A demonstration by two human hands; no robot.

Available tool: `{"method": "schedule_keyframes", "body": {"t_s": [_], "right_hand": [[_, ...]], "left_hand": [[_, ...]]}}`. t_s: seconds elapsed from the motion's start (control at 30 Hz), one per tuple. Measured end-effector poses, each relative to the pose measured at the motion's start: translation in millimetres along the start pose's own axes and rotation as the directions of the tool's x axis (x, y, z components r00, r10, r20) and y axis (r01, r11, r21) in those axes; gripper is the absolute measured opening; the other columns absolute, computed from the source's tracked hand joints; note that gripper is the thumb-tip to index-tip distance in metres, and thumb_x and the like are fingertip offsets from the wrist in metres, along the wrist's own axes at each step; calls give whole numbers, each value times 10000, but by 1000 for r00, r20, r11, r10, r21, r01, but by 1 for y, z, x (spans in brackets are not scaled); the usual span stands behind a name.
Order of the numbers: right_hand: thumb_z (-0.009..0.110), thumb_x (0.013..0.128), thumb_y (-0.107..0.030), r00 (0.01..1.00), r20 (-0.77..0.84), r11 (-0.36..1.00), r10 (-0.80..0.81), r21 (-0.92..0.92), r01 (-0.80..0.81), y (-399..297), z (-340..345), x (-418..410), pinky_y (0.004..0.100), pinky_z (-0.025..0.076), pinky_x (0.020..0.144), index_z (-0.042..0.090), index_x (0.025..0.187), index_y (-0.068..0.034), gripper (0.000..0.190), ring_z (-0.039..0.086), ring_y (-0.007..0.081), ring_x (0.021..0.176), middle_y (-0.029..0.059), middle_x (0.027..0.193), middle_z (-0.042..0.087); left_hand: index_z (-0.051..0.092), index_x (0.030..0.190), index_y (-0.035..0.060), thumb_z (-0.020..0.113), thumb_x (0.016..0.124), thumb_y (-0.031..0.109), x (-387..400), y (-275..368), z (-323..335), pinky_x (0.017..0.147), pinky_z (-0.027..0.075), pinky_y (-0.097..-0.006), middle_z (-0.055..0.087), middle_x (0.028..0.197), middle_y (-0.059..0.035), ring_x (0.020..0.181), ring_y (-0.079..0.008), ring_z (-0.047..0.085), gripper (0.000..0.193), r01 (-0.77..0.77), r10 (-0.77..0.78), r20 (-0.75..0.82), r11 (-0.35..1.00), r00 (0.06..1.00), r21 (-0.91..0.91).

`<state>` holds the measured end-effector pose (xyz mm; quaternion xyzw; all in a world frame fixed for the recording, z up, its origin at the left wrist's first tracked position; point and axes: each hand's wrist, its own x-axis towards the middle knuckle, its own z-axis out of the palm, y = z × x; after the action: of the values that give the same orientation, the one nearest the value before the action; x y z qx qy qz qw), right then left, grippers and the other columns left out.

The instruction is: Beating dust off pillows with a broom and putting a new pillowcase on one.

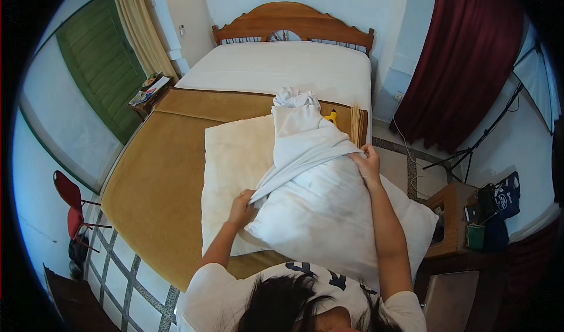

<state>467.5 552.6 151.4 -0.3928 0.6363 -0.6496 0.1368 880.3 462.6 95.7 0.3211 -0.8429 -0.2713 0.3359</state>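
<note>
A white pillow point(313, 208) lies aslant on the bed in front of me, its near part bare. Over its far part goes a white pillowcase point(304, 134), with its mouth folded back in a band across the pillow. My left hand point(241, 208) grips this band at the pillow's left side. At the right side, the fingers and thumb of my right hand point(368, 164) pinch the other end of the band. Loose cloth is bunched at the far end of the case. Under the white pillow is a flat cream pillow point(235, 160), and another white pillow point(412, 213) pokes out at the right.
A tan blanket point(163, 178) covers the near part of the bed. A stick broom point(356, 125) and a yellow toy point(331, 117) lie beyond my right hand. Right of the bed stand a wooden cabinet point(454, 215) with bags and a tripod point(471, 147); a red chair point(72, 204) is left.
</note>
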Motion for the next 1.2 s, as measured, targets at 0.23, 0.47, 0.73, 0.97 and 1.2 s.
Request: {"method": "schedule_keyframes", "body": {"t_s": [0.23,0.47,0.73,0.97,1.2], "right_hand": [[821,683,-319,978,-208,890,30,-439,-121,31,-23,13,328,434,582,541,756,-39,403,503,181,593,64,617,546],[784,747,-243,951,150,929,-268,-222,297,-67,19,-70,365,429,925,554,1080,-24,460,562,276,1037,132,1057,595],[786,635,-249,751,498,594,-435,-468,654,-127,38,-132,470,346,899,526,1237,-187,659,423,333,1206,112,1307,453],[798,602,-150,891,214,749,-401,-483,453,-123,46,-99,511,311,1004,402,1334,-116,833,376,365,1257,165,1374,371],[591,859,-141,891,-97,739,-442,-603,301,-92,51,-48,478,341,1023,329,1436,-130,633,375,357,1285,177,1405,349]], "left_hand": [[591,1109,-6,617,766,33,-10,59,46,813,456,-323,627,953,-108,896,-216,589,346,-91,24,-220,949,975,-302],[556,1098,-21,634,817,79,40,114,72,810,468,-276,632,976,-78,900,-136,574,308,-60,-156,-318,816,935,-575],[588,1115,-43,571,791,-36,74,138,83,777,467,-254,660,976,-86,873,-121,589,324,-119,-35,-211,729,977,-674],[624,1034,-30,556,677,-100,88,161,58,672,468,-347,590,793,-154,732,-286,605,369,-303,226,-261,902,938,-308],[607,978,-29,601,685,-81,60,202,72,624,460,-365,535,761,-168,692,-349,576,298,-394,403,-50,852,914,-344]]}}
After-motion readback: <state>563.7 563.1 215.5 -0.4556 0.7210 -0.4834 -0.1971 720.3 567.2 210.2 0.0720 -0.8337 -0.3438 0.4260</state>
